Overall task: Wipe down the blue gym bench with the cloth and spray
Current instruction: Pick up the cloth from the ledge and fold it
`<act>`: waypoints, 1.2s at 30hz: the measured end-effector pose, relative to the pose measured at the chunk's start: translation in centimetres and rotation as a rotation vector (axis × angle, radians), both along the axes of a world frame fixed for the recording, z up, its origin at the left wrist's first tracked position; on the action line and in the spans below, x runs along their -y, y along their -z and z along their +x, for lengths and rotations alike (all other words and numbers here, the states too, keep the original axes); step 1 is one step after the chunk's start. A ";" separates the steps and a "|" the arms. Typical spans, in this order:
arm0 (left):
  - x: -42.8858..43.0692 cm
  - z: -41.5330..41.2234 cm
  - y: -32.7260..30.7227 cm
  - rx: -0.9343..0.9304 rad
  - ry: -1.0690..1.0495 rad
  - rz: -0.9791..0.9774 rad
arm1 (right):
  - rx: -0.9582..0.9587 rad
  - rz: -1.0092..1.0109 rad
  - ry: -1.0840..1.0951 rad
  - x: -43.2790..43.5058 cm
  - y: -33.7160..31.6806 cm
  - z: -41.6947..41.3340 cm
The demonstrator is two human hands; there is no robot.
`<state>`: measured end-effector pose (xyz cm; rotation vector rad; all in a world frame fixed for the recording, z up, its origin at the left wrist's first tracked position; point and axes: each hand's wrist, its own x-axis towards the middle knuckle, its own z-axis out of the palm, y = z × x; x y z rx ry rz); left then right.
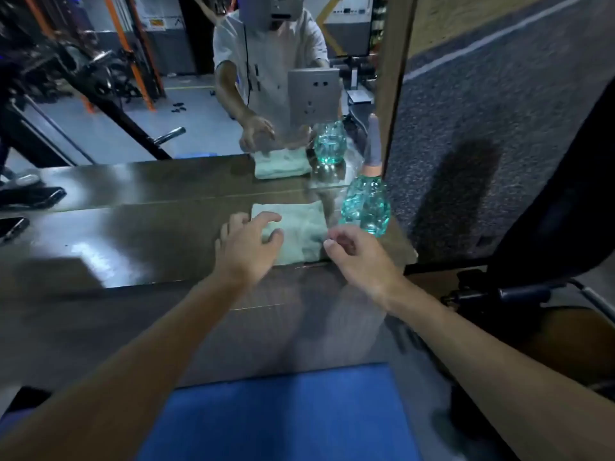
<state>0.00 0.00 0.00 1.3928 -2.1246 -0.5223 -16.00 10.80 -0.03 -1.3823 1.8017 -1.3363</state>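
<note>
Pale green folded cloth (pixel 299 227) lies on the dark glossy wooden bench (pixel 133 247), just beside the teal plastic spray bottle (pixel 366 207), beyond the blue padded gym bench (pixel 283 414). Spread fingers (pixel 268 216) of the left hand (pixel 249 244) touch it, seemingly to lift; the right hand (pixel 359 257) hovers loosely curled, empty.

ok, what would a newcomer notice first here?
The left hand touches a folded pale green cloth on the dark glossy ledge; the right hand hovers at its right edge. A teal spray bottle stands right of the cloth, a mirror behind doubles it all, and the blue bench pad sits at bottom centre.
</note>
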 end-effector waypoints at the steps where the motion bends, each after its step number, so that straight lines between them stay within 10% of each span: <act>1: 0.5 0.6 0.1 0.083 -0.023 0.036 | -0.076 0.030 0.011 0.7 0.3 0.5; 5: 0.7 1.1 0.7 0.166 0.000 -0.002 | -0.366 0.148 0.042 2.4 0.5 1.8; 12: -2.0 1.5 0.5 -0.353 0.096 -0.001 | -0.004 0.025 0.163 2.3 0.4 3.0; 21: -11.2 1.2 3.5 -0.565 0.181 0.559 | 0.203 -0.128 -0.002 -6.2 4.0 1.0; 36: -19.8 -6.1 36.0 -0.389 0.263 0.723 | 0.145 0.124 0.208 -18.8 35.7 -6.6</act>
